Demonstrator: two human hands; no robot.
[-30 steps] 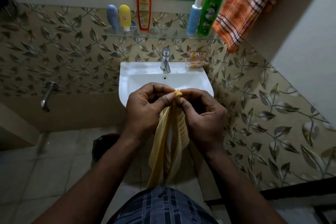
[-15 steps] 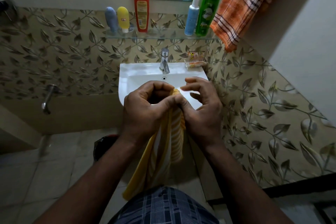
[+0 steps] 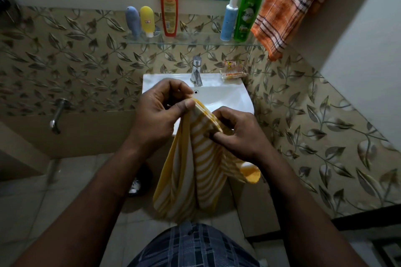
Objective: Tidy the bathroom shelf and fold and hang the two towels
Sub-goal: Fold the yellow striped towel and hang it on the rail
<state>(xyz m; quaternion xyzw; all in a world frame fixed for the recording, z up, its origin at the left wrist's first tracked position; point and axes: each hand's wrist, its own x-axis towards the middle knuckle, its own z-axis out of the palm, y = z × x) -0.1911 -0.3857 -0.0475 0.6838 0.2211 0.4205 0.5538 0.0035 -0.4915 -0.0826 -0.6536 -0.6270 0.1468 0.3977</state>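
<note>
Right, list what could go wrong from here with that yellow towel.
1. The yellow striped towel is pinched only along its top edge by the left hand and right hand; the layers could slip out of line.
2. It hangs in front of the sink, so it may touch a wet basin.
3. Lifting it toward the orange towel risks bumping the green bottle.

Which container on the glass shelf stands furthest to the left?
The grey-blue tube, standing cap-down at the shelf's left end. The yellow tube sits just right of it; the red bottle and the two pump bottles stand further right.
</note>
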